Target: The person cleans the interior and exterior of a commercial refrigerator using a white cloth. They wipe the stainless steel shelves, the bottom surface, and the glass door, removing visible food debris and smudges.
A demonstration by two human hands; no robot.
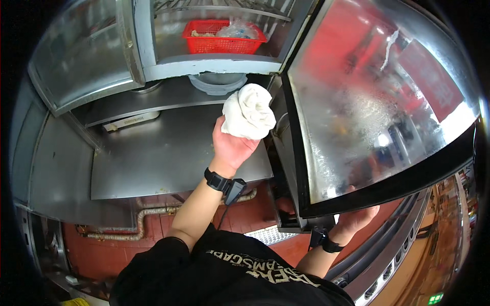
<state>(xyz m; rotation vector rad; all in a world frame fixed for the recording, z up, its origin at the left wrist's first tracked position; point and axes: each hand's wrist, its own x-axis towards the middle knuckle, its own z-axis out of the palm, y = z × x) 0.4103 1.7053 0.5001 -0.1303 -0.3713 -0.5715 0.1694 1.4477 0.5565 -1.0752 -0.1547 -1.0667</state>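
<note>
A bunched white cloth [249, 111] rests on the upturned palm of my left hand [234, 147], raised over a stainless steel counter [172, 153]. The fingers are mostly hidden beneath the cloth. At the right, my right hand [356, 220] is at the lower black edge of an open glass door [367, 111], its fingers partly hidden behind the frame. The pane is fogged and streaked with moisture, and a red sticker shows through at its right. Both wrists carry black straps with small devices.
A red plastic basket [224, 46] with a clear plastic bag stands on the upper shelf. Below it, a grey round container [218, 85] sits on a steel shelf [168, 103]. Rusty pipes [141, 222] run above the red tiled floor [115, 254]. Steel cabinet walls stand left.
</note>
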